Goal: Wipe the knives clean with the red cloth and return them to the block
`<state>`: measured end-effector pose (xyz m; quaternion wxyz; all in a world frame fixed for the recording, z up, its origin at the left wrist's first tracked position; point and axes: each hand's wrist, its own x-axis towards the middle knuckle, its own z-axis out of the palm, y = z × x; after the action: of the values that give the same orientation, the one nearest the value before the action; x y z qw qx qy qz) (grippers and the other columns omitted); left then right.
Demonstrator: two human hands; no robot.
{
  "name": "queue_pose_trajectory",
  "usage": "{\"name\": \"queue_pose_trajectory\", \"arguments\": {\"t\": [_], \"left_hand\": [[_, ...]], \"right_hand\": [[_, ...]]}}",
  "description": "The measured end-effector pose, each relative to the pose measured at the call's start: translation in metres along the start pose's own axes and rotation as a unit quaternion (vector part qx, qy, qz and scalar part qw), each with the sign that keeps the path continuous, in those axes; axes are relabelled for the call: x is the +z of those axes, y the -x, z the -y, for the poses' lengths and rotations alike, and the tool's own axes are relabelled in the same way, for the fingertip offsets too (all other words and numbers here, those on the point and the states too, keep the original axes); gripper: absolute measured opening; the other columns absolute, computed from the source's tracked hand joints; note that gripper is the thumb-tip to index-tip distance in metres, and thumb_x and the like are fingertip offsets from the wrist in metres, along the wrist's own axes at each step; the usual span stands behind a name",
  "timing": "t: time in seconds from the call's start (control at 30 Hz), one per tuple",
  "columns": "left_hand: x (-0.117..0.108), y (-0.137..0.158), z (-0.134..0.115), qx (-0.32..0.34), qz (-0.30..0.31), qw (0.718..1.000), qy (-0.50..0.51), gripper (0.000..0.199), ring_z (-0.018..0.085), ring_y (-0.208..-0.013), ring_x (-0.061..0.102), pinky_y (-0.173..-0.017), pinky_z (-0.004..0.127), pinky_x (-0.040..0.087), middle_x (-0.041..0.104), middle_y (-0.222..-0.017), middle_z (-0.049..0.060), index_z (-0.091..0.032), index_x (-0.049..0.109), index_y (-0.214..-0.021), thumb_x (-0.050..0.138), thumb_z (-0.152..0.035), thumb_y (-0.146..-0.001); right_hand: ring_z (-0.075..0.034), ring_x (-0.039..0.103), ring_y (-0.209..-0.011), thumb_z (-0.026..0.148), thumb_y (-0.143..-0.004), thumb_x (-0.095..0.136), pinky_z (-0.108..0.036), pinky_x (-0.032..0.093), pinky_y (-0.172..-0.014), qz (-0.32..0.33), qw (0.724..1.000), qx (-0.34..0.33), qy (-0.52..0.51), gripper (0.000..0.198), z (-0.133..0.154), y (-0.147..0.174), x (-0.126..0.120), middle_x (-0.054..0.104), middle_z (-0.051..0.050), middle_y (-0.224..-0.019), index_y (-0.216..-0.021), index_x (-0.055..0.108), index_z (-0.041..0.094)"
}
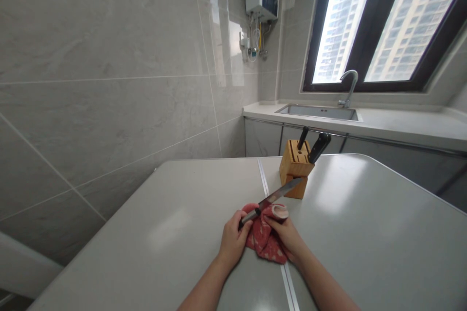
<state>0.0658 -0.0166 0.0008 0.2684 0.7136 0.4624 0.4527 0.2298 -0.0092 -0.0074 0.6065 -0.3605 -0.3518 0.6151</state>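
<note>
On the tabletop (189,214), left hand (233,240) grips a knife (275,196), blade toward two o'clock; right hand (286,233) fingers clench a red cloth (264,245).

Knife block (295,167) on table (365,233), sink (317,112) behind

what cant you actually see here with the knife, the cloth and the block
Head view only:
- Knife handle: wrapped inside the left hand.
- Blade base: covered by the red cloth and right hand, so the grip there is unclear.
- Blades of the two knives in the knife block: sunk in their slots.
- Cloth's pale pattern: too small to read.
- Table near edge: cut off by the frame bottom.
</note>
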Motion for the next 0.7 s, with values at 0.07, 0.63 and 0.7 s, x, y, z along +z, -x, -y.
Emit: {"name": "queue_pose_trajectory", "arguments": {"t": [0.07, 0.63, 0.7], "left_hand": [[0.0, -0.001, 0.001, -0.008, -0.008, 1.0, 0.005, 0.023, 0.016, -0.07, 0.053, -0.066, 0.024, 0.039, 0.059, -0.077, 0.001, -0.018, 0.054, -0.085, 0.043, -0.038, -0.089], [0.001, 0.001, 0.0, 0.022, 0.027, 0.999, -0.01, 0.018, 0.015, -0.071, 0.052, -0.067, 0.024, 0.038, 0.058, -0.078, 0.001, -0.018, 0.054, -0.085, 0.047, -0.035, -0.088], [0.001, 0.001, -0.001, 0.026, 0.036, 0.999, -0.023, 0.019, 0.015, -0.07, 0.052, -0.066, 0.024, 0.037, 0.057, -0.078, 0.001, -0.018, 0.053, -0.084, 0.047, -0.035, -0.088]], "right_hand": [[-0.022, 0.064, -0.087, 0.029, -0.061, 0.078, -0.039, 0.045, -0.088, 0.003, 1.0, 0.0, 0.015, 0.034, 0.001, 0.001, 0.0, 0.071, -0.005, -0.091, -0.09, 0.064, 0.02], [-0.025, 0.063, -0.093, 0.028, -0.057, 0.079, -0.043, 0.045, -0.091, 0.024, 0.996, -0.007, 0.08, 0.042, -0.004, 0.002, -0.004, 0.07, -0.008, -0.096, -0.095, 0.063, 0.018], [-0.025, 0.064, -0.088, 0.028, -0.057, 0.079, -0.043, 0.046, -0.088, 0.015, 0.997, -0.003, 0.079, 0.04, -0.005, 0.0, -0.006, 0.071, -0.008, -0.093, -0.092, 0.064, 0.017]]}}
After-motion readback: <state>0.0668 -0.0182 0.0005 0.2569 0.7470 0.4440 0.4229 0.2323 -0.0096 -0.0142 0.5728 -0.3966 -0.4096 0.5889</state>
